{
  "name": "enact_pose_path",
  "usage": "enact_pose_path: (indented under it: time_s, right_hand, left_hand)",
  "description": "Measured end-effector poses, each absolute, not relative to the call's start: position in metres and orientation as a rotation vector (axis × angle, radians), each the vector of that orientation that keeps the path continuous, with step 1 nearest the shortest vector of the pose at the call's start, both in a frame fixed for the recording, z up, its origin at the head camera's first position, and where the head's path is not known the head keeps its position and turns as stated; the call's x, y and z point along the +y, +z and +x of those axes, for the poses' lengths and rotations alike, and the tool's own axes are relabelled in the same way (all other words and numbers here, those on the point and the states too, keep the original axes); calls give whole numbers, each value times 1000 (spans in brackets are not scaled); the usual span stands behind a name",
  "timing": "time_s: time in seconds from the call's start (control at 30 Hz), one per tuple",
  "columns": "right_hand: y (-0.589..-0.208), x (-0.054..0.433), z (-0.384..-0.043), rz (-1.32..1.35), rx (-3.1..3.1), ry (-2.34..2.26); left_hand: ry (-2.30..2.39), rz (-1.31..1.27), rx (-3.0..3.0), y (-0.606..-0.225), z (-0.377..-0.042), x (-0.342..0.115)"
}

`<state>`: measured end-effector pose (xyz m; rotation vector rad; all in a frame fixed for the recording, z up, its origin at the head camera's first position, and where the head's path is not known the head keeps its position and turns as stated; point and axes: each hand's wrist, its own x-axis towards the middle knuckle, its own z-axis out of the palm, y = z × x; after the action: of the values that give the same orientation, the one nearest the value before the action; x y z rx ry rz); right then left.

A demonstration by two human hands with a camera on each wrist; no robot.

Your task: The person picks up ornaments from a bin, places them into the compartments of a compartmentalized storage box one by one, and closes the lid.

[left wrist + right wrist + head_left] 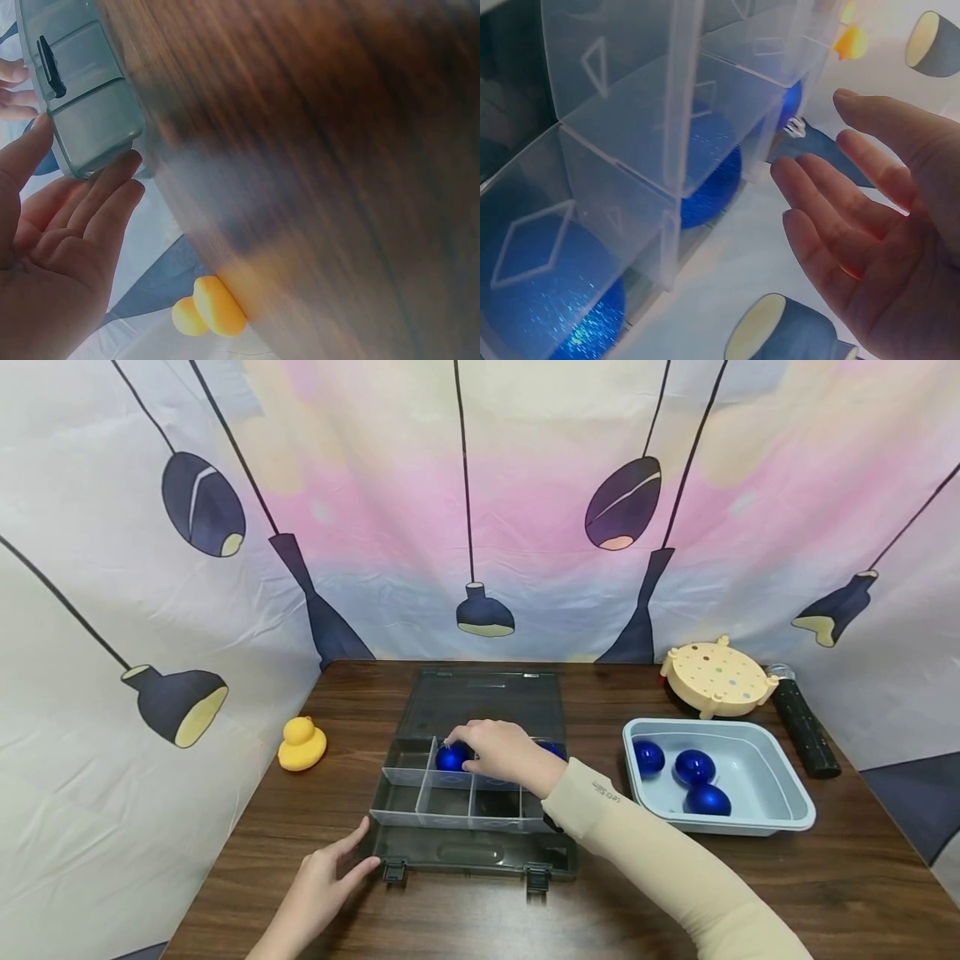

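A dark clear organizer box lies with its lid laid back. Its back row holds shiny blue balls: one left of my right hand, another partly hidden by the wrist. A ball between them is unclear from the left; the right wrist view shows a middle ball through the divider. My right hand hovers over the back row, fingers loosely bent and apart from the balls in the right wrist view. With extended fingers, my left hand touches the box's front left corner.
On the right, a pale blue tray holds three blue balls. Behind it stand a cream spotted round toy and a black microphone. A yellow rubber duck sits left of the box. A printed curtain hangs behind the table.
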<state>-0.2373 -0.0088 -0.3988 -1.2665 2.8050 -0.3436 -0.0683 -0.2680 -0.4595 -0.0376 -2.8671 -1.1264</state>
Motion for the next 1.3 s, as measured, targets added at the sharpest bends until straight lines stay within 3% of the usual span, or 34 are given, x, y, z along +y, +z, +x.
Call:
enact_pose_path:
  time_s: [0.73, 1.3]
  right_hand:
    - [-369, 36, -213, -1184, 2934, -499]
    - [-390, 97, -194, -884, 3125, -628]
  left_hand:
    - [-1120, -41, -2855, -458, -67, -267]
    - [-1139, -31, -2868, -461, -69, -268]
